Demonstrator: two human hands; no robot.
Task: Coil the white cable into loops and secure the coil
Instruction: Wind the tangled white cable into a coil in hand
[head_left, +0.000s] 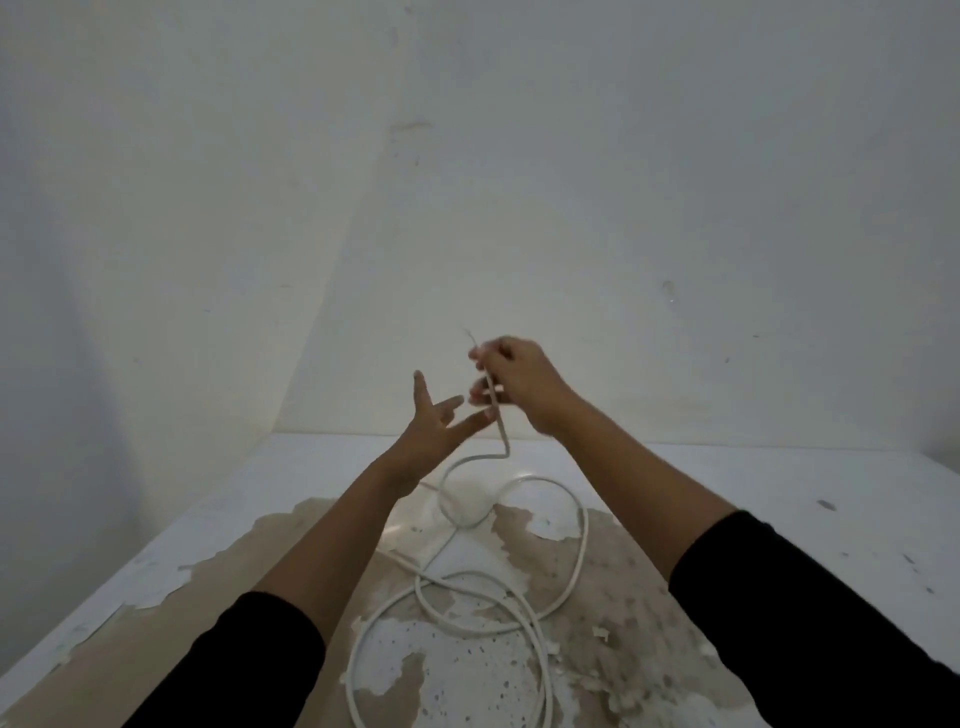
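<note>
Left hand (434, 421) centre frame, fingers splayed, holding nothing. Right hand (511, 379) just beside it, pinching white cable (579, 525) near its end; rest sprawled loose and crossing itself lower centre. Likely to snag or kink when pulled. Table (779, 499) paint peeling; bare white wall (675, 156) behind.

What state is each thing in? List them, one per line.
Thin white cable: uncoiled, sprawled in loose crossing loops on the table, one end lifted.
Right hand: grips the cable's raised end.
Left hand: open, fingers spread.
White table with peeling paint: worn, brown patches exposed.
</note>
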